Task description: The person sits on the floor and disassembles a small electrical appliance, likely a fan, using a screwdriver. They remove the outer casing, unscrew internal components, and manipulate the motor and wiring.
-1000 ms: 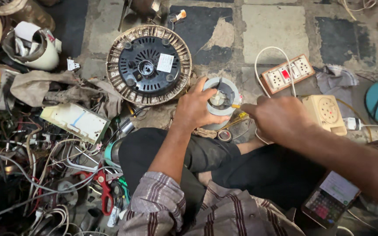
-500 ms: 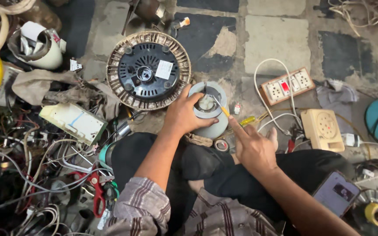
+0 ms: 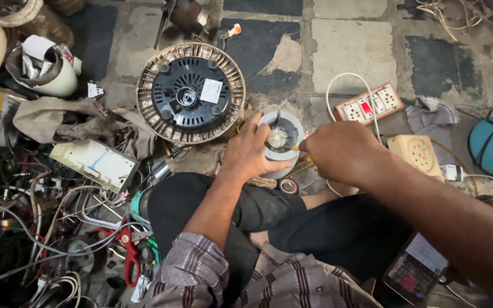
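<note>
The left hand (image 3: 250, 153) is curled around the side of a small white cylindrical housing (image 3: 281, 142), fingers wrapped on its left wall, so the hand is closed on it. The right hand (image 3: 342, 152) is closed in a fist around a thin tool with a yellowish tip (image 3: 295, 148) (its handle is hidden inside the fist), and the tip is laid against the housing's open top. One housing is held; it sits at the centre of the frame, directly between the two hands, on the floor (image 3: 360, 51). One large round motor with a black centre (image 3: 190, 92) lies just up and left of the left hand. Two socket boxes are counted at right: one white switchboard (image 3: 370, 104) and one beige socket block (image 3: 416, 153). One calculator (image 3: 416, 269) lies at lower right.
</note>
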